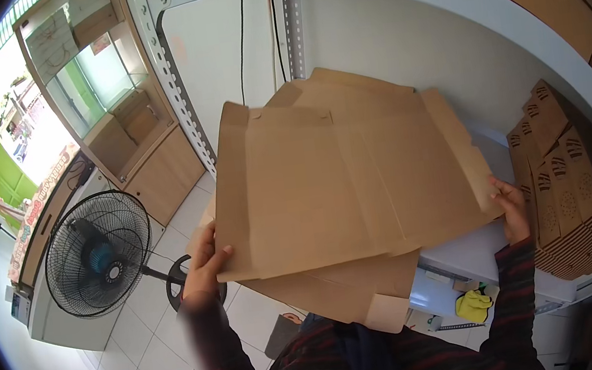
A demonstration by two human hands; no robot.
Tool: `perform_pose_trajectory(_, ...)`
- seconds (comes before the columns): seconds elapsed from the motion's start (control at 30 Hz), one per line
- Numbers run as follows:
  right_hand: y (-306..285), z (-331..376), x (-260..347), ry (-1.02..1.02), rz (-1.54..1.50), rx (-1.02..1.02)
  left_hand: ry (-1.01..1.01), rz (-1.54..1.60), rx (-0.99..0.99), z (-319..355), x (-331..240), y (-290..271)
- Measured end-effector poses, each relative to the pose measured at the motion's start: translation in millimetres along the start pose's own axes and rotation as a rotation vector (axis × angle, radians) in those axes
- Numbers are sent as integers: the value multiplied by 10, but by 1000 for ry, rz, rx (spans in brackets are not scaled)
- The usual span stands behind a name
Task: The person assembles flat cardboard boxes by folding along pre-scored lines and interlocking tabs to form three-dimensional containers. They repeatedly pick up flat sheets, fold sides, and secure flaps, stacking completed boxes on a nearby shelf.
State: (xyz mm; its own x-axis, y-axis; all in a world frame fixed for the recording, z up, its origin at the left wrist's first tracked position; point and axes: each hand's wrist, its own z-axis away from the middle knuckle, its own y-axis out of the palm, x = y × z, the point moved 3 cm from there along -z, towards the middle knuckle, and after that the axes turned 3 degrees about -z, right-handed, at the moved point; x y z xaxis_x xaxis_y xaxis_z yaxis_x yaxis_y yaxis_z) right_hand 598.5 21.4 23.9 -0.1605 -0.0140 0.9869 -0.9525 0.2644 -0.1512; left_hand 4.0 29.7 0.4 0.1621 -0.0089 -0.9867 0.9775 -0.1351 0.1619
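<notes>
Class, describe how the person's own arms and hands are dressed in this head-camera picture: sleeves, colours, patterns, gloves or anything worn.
Both arms wear long sleeves in a dark fabric with reddish horizontal stripes, reaching to the wrists. The left hand and right hand are bare: no gloves show. No rings, watch or bracelets can be made out. The left sleeve and right sleeve match, apparently one striped garment.

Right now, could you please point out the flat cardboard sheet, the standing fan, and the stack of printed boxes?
flat cardboard sheet [325, 181], head view, middle of its top face
standing fan [97, 254], head view, hub of its grille
stack of printed boxes [570, 188], head view, front of the stack
</notes>
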Motion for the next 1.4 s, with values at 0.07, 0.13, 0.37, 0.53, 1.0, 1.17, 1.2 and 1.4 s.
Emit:
perform_pose_trajectory(0.07,-11,-2,94,-87,-29,-76,52,63,-45,87,-75,185)
perform_pose_trajectory(0.13,4,52,274,-143,-102,-142,105,55,-37,204,-157,289)
perform_pose_trajectory(0.37,282,-281,910,-456,-753,265,306,-52,-183,439,-155,477)
perform_pose_trajectory(0.53,910,-789,883,-467,-844,-25,219,143,-280,654,306,1199)
perform_pose_trajectory(1.0,1158,-954,110,-39,-72,132,217,-609,-276,347,-173,391)
perform_pose_trajectory(1.17,1112,-1142,-37,-191,-10,57,289,-938,-632,370,-78,171)
perform_pose_trajectory(1.2,1120,-1163,-70,-258,13,22,303,-972,-655,406,-85,205)
perform_pose_trajectory(1.4,1182,-1055,90,-470,74,-159,288,-900,-614,445,-33,246)
